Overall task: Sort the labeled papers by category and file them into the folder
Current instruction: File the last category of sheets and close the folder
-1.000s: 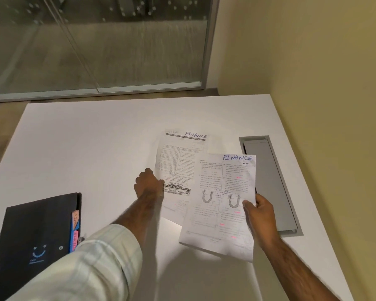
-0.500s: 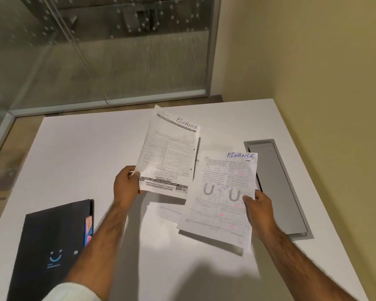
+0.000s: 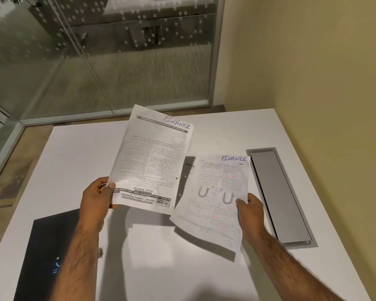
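My left hand pinches the lower left corner of a printed sheet labeled FINANCE in blue ink, raised above the white table. My right hand grips the right edge of a second FINANCE sheet with two horseshoe magnet drawings and pink marks, held lower and tilted. Another paper lies flat on the table under both sheets, mostly in their shadow. A black folder lies at the near left, partly covered by my left forearm.
A grey metal cable hatch is set into the table at the right. A yellow wall runs along the right side. Beyond the table's far edge stands a glass partition with a metal frame.
My left hand took the first FINANCE sheet off the table and raised it up and to the left. My right hand kept holding the magnet sheet in about the same spot.
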Action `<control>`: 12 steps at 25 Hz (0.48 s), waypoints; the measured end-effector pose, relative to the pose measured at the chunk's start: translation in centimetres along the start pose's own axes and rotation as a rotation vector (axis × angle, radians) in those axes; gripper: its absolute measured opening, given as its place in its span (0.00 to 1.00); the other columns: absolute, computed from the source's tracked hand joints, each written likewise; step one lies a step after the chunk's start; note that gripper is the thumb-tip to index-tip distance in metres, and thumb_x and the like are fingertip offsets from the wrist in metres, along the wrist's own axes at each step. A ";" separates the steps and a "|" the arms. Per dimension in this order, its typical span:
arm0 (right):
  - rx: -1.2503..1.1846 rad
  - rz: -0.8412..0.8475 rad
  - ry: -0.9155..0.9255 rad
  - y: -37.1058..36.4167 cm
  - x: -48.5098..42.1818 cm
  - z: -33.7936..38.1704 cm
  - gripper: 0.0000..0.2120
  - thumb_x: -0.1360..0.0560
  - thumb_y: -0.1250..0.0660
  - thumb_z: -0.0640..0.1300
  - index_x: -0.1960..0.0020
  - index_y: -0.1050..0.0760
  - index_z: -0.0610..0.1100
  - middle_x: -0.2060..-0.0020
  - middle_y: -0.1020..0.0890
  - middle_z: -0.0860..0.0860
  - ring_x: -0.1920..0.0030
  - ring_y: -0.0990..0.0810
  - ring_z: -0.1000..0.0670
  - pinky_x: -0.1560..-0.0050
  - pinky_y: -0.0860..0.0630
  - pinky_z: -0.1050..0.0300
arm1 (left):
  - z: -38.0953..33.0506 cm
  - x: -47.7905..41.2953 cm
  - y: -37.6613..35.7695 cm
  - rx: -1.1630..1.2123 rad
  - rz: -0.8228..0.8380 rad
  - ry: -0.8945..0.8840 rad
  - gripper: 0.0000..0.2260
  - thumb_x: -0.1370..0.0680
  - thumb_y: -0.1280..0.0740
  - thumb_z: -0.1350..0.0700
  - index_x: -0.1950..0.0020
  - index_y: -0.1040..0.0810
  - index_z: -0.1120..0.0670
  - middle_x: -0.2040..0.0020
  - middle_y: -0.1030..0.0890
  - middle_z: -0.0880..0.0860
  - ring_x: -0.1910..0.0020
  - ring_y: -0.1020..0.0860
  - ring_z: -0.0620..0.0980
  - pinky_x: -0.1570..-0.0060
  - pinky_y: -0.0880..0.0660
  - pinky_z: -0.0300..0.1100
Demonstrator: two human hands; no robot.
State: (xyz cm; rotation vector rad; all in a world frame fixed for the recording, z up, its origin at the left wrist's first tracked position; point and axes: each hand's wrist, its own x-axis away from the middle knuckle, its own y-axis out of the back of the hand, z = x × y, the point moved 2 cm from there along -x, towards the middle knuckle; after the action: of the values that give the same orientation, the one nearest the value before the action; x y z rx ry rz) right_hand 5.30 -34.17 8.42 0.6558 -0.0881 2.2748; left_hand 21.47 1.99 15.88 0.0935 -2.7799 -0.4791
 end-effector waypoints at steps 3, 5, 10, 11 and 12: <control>0.014 0.025 -0.010 -0.1 0.1 0.4 0.10 0.23 0.36 0.32 0.48 0.18 0.40 0.53 0.12 0.45 0.54 0.13 0.42 0.53 0.16 0.44 | -0.8 0.8 -0.5 -0.078 0.102 -0.032 0.06 0.17 0.36 0.61 0.45 0.20 0.54 0.54 0.14 0.57 0.62 0.19 0.55 0.74 0.23 0.41; 0.046 0.015 0.009 -0.1 0.0 0.5 0.09 0.23 0.36 0.33 0.50 0.19 0.41 0.53 0.12 0.45 0.56 0.13 0.43 0.54 0.16 0.44 | -1.3 1.0 -0.2 -0.083 0.074 -0.045 0.07 0.17 0.36 0.61 0.44 0.20 0.55 0.54 0.15 0.58 0.62 0.19 0.56 0.76 0.23 0.39; -0.075 0.117 -0.019 -0.2 0.1 1.5 0.12 0.24 0.34 0.32 0.45 0.17 0.42 0.52 0.11 0.46 0.53 0.12 0.42 0.49 0.16 0.39 | -2.5 2.1 -1.6 -0.140 0.144 -0.073 0.07 0.18 0.36 0.62 0.45 0.19 0.55 0.58 0.15 0.57 0.68 0.21 0.53 0.77 0.24 0.41; -0.125 0.166 -0.030 -0.5 0.5 1.9 0.12 0.23 0.34 0.31 0.43 0.17 0.41 0.51 0.11 0.45 0.51 0.12 0.41 0.48 0.16 0.40 | -2.4 2.8 -2.7 -0.173 0.180 -0.082 0.07 0.18 0.36 0.63 0.47 0.19 0.54 0.60 0.15 0.57 0.71 0.22 0.52 0.76 0.24 0.42; -0.182 0.212 -0.044 -0.9 1.0 2.3 0.12 0.22 0.34 0.31 0.42 0.17 0.40 0.49 0.12 0.44 0.50 0.12 0.41 0.48 0.16 0.42 | -2.0 3.5 -3.7 -0.198 0.213 -0.087 0.07 0.18 0.35 0.63 0.47 0.19 0.53 0.60 0.15 0.57 0.72 0.22 0.51 0.76 0.24 0.43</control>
State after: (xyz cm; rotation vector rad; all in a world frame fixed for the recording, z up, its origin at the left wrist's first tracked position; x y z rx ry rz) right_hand 6.35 -33.43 10.77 0.6243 -0.3978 2.4181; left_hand 18.80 -2.59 17.49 -0.2719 -2.7653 -0.7127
